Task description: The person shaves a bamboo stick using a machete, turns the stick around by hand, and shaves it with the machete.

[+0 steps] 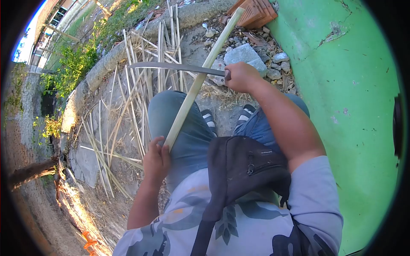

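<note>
- Bamboo pole, pale and straight, runs on a slant from the person's lap up toward the top of the head view, its far end near a reddish brick block by the green wall.
- The left hand has its grip closed round the pole's near end, just above the left knee of the blue jeans.
- The right hand has its grip shut tight on the handle of a long knife; the blade lies level, reaching out to the left and crossing the pole about midway along it, seemingly touching it.
- Behind the blade a heap of split bamboo strips fans out over the ground, more of them trailing down to the left.
- Grey stones lie just beyond the right hand, close to the foot of the wall.
- Two striped sandals show between the knees.
- A dark bag hangs on the person's chest over a camouflage shirt.
- Green plants grow along a kerb at the upper left.
</note>
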`<state>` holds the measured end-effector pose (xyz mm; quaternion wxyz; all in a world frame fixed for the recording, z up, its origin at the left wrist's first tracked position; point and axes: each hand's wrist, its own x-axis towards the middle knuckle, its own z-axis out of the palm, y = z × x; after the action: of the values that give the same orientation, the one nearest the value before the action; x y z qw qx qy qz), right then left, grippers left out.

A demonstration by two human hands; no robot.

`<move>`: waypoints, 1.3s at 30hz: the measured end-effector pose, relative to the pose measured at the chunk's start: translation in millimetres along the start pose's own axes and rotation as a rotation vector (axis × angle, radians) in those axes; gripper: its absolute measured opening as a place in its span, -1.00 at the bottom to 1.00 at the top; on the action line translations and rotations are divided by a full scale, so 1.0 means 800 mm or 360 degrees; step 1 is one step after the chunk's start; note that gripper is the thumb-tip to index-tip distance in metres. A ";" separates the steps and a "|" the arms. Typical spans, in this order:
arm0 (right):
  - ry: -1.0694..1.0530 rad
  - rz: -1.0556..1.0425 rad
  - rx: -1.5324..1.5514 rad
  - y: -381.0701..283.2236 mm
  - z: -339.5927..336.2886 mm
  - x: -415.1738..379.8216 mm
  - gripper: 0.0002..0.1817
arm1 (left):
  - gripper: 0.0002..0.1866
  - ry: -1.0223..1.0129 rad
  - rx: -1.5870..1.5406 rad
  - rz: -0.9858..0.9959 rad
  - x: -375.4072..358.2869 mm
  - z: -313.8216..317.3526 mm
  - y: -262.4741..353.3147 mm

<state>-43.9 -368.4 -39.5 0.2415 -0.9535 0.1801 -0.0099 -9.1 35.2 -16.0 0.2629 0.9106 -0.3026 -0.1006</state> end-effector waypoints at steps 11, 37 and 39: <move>-0.0041 0.0282 0.0066 0.015 -0.003 0.007 -0.80 | -0.67 -0.0017 -0.0051 0.0014 0.005 -0.004 0.002; 0.0190 0.0304 0.0278 0.055 -0.004 0.016 -0.73 | -0.49 -0.0160 -0.0069 -0.0032 0.004 -0.015 0.000; 0.0273 0.0305 0.0330 0.070 -0.010 0.020 -0.71 | -0.49 -0.0142 -0.0098 0.0002 0.006 -0.015 -0.004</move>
<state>-48.6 -423.6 -59.6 0.3221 -0.8976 0.2881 -0.0867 0.8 39.8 -7.6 0.2770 0.8965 -0.3114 -0.1503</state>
